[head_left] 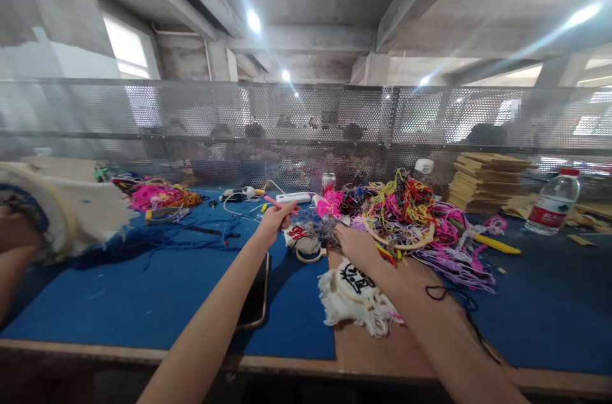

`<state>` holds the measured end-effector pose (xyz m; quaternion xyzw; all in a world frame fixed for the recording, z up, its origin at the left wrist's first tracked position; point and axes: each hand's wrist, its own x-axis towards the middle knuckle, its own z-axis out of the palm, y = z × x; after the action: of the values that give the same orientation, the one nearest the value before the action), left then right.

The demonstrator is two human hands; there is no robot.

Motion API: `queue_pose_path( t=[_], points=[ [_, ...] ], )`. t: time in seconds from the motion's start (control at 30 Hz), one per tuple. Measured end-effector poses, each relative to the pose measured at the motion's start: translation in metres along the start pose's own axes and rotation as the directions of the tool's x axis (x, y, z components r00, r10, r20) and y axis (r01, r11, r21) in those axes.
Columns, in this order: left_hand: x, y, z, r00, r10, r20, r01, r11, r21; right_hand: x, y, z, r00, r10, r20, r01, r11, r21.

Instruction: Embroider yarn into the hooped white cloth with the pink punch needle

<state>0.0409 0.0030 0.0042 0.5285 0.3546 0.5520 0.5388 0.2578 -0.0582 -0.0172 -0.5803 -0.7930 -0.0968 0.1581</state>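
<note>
Across the bench, a blue mat (143, 289) covers most of the top, with a perforated mesh screen (306, 117) along the back edge. The biggest item on it is the yarn tangle (411, 213), right of centre, a mix of pink, yellow, red and purple strands. A cardboard stack (485, 181) sits behind it to the right. At far left another person's arm (14, 251) is on a large hooped cloth (62, 213), which is not ours. A fringed embroidered patch (356, 292) lies under the right forearm and a phone (255, 302) under the left one. A water bottle (552, 200) stands far right. A small hoop (306, 245) lies between the two hands. The step in hand looks like sorting or picking thread. The right hand (356, 245) is palm down at the near-left edge of the tangle. Its fingertips are buried in the strands, so I can't tell if it is pinching anything. The left hand (275, 220) is raised just left of the tangle, closed around a pink tool (282, 204) whose tip points toward the pile but is clear of it. My judgement is that the strands are heavily interlocked, so isolating one calls for a fine pinch and a slow draw. The tool is close enough to help tease loops apart.
</note>
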Motion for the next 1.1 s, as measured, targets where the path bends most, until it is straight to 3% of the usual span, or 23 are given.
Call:
queue_pose_path(
  t=[0.4,0.57,0.73,0.9,1.0,1.1],
  points=[
    [0.001,-0.001,0.003,0.991,-0.13,-0.032,0.125,0.984,-0.124,0.001,-0.002,0.0,0.998,-0.061,0.002,0.06,0.998,0.03],
    [-0.003,0.006,0.008,0.993,-0.112,-0.025,0.105,0.977,-0.187,0.0,-0.002,-0.001,0.998,-0.058,0.004,0.057,0.998,0.029],
    [0.0,0.008,0.0,0.974,-0.08,-0.212,0.015,0.957,-0.291,0.001,0.002,-0.002,0.999,-0.04,-0.009,0.041,0.998,0.043],
    [0.005,0.01,-0.023,0.888,-0.088,-0.451,-0.102,0.919,-0.382,0.001,0.004,-0.003,0.999,-0.038,0.012,0.037,0.999,0.035],
    [0.004,0.012,-0.032,0.862,-0.122,-0.492,-0.113,0.9,-0.421,0.0,0.003,-0.002,0.999,-0.033,0.022,0.033,0.999,0.018],
    [0.002,0.013,-0.031,0.875,-0.148,-0.462,-0.086,0.89,-0.448,0.0,0.002,-0.001,0.999,-0.041,0.023,0.041,0.999,0.01]
  ],
)
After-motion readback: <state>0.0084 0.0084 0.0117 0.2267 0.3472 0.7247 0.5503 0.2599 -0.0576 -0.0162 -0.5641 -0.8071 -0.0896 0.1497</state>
